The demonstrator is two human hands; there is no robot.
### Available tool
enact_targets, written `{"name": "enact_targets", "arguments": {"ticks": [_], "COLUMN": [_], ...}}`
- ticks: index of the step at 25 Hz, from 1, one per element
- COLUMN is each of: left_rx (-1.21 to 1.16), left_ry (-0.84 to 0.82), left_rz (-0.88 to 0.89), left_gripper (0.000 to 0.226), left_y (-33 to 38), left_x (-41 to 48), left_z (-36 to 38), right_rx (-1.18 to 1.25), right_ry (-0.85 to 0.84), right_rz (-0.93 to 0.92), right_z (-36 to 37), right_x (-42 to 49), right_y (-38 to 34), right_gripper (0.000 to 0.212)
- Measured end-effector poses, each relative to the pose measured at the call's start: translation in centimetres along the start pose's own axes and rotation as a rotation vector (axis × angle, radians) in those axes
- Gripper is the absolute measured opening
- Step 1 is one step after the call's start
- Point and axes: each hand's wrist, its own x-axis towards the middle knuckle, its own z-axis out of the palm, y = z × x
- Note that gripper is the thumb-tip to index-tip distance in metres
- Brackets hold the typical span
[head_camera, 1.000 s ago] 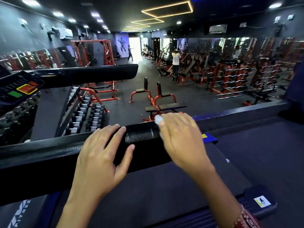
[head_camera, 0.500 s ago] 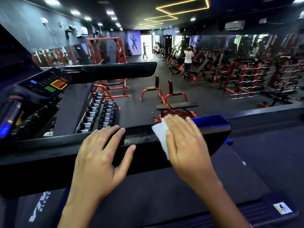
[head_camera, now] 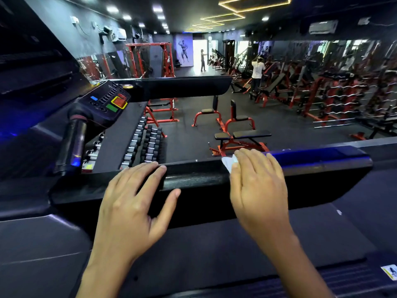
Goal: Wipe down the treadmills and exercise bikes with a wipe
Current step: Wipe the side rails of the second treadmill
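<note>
Head view: left hand (head_camera: 133, 203) lies flat on the treadmill handrail (head_camera: 193, 177). Its fingers are straight and draped over the top edge, the thumb is spread across the near face, and it grips nothing. Right hand (head_camera: 257, 190) is further right on the same rail, palm down, fingers straight and close together, pressing a white wipe (head_camera: 228, 163) onto the rail top. Only a crumpled corner of the wipe shows, poking out beside the index finger. The hands are apart, with a bare stretch of textured black rail between them.

Under the forearms runs the dark treadmill belt (head_camera: 214, 250), and a side step with a small sticker (head_camera: 390, 272) sits at lower right. Upper left is the console (head_camera: 107, 100) with green, red and blue buttons, and a black upright grip (head_camera: 73, 143) just below it.

Beyond the rail on the gym floor are a dumbbell rack (head_camera: 148, 143), red-framed weight benches (head_camera: 236, 136) and barbell racks (head_camera: 335, 97) along the right side. A person in a white top (head_camera: 257, 69) stands among the machines at the back. Another person (head_camera: 202, 59) stands in the bright doorway.
</note>
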Motion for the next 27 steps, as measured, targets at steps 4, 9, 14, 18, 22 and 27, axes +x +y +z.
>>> {"name": "enact_targets", "arguments": {"ticks": [4,9,14,18,22,27], "left_rx": [-0.004,0.002,0.019,0.035,0.061,0.102], "left_ry": [0.009,0.024,0.022,0.026,0.030,0.015], "left_rz": [0.028,0.015,0.025,-0.013,-0.046,-0.057], "left_gripper": [0.040,0.039,0.038,0.040,0.039,0.041], "left_y": [-2.6,-5.9,-7.5,-8.5,-9.1,-9.9], "left_x": [-1.2,-2.5,-3.4,-4.3,-4.6,-5.5], "left_z": [-1.7,-3.5,-4.8,-5.8,-6.4,-7.4], "right_rx": [0.051,0.022,-0.059,0.112,0.042,0.132], "right_ry": [-0.081,0.009,-0.003,-0.109,0.045,-0.038], "right_rz": [-0.172,-0.174,0.028,-0.393,-0.041,-0.251], "right_z": [1.5,1.4,2.5,3.0,2.6,4.3], "right_x": [0.2,-2.3,-0.5,-2.8,-2.6,-2.2], "right_y": [-7.8,-6.3,-12.1,-14.6,-11.0,-18.4], "right_gripper": [0.038,0.043,0.038,0.043,0.041,0.042]}}
